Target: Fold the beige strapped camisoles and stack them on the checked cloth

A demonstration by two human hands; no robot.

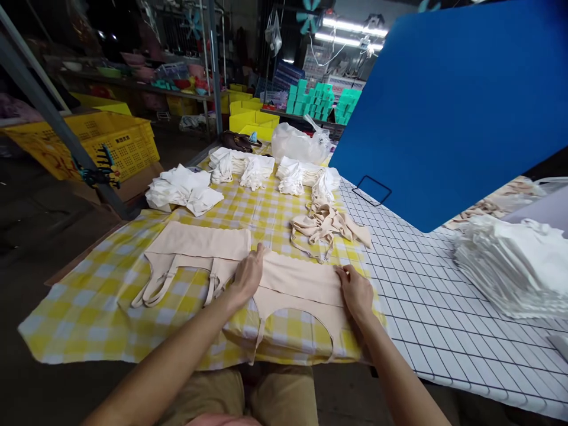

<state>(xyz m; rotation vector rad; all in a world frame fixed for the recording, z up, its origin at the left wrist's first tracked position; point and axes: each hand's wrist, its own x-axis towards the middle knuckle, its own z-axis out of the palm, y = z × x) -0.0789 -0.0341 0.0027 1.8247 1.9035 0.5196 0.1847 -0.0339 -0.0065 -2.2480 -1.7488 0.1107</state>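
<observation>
A beige camisole top (306, 278) with thin straps lies flat in front of me, straps toward me. My left hand (249, 273) is closed at its upper left corner, fingertips pinched on the fabric edge. At the upper right corner my right hand (357, 291) pinches the other end, thumb and fingers together. Just left of it lies a second beige camisole (197, 242), also flat with straps toward me; my left wrist passes over its right side. Beyond my hands sits a crumpled heap of beige strappy garments (326, 225).
Folded white garments (242, 163) line the back of the yellow checked cloth (177, 325), with a loose white pile (181, 188) at left. A white stack (510, 266) stands on the grid-patterned cloth (421, 313). A blue panel (452, 112) looms at right; a yellow crate (110, 145) stands left.
</observation>
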